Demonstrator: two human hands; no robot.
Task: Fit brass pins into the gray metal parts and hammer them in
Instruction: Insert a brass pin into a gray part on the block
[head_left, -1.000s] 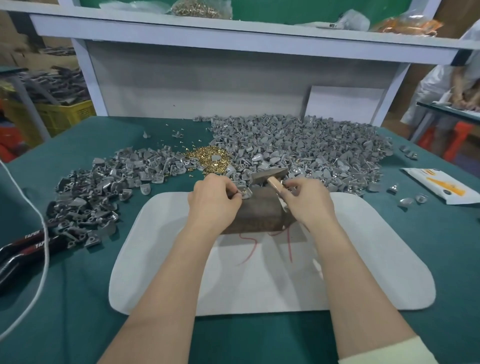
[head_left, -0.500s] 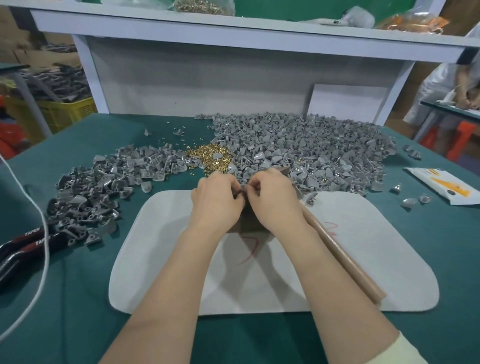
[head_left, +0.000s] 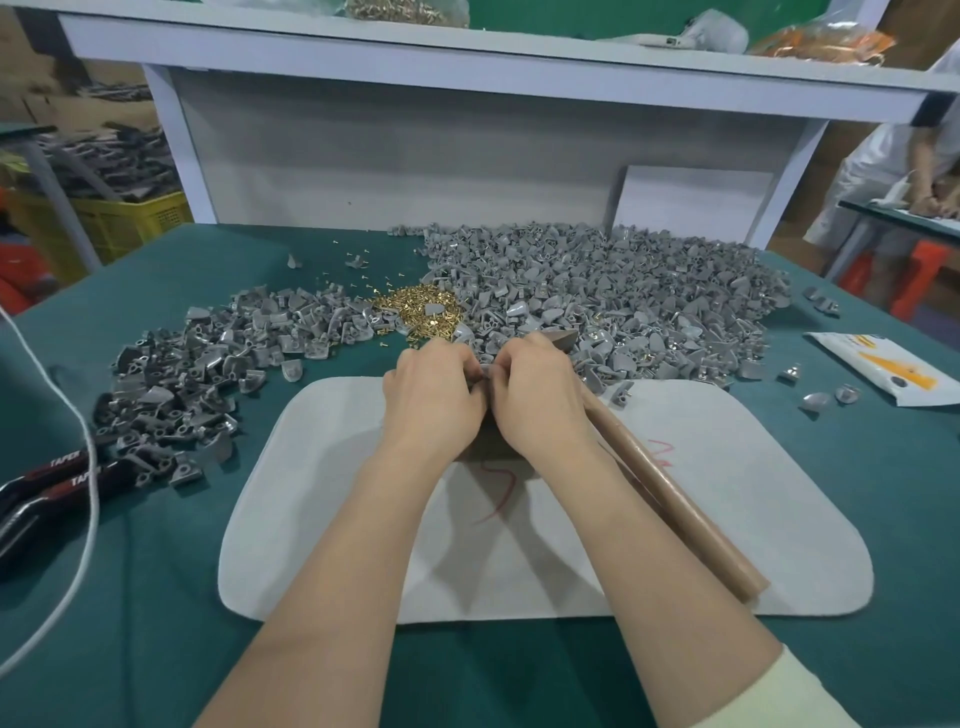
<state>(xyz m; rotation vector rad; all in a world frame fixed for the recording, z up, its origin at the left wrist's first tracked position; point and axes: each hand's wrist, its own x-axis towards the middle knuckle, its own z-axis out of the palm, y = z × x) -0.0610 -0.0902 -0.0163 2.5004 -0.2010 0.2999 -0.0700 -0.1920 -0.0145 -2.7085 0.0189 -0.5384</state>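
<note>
Green-covered table (head_left: 156, 597), worked from the near edge. A white mat (head_left: 727, 519) lies on it as the working surface, probably to soften blows and stop small pieces from rolling off. Behind the mat, to the right, is a large heap of gray parts (head_left: 649, 291). A smaller, darker heap (head_left: 182, 384) spreads to the left, well apart from it. The split looks like stock on one side and finished work on the other, though which is which cannot be told. The hammer (head_left: 675, 509) lies on the mat with its wooden handle slanting toward the near right corner and its head just beside the right wrist; neither hand holds it, and it is parked within easy reach for the strike. A brown block (head_left: 488, 447) sits mid-mat under the hands, likely serving as the anvil. The brass pins (head_left: 423, 312) form a small gold heap between the two gray heaps, just beyond the fingers, so a pin is a short reach away. Left hand (head_left: 434, 395) and right hand (head_left: 540, 400) meet over the block, fingers curled, their tips pinching one gray part (head_left: 485, 371) that is mostly hidden between them. No pin can be made out there. Judged step: seating a pin by hand, hammering not yet begun.
</note>
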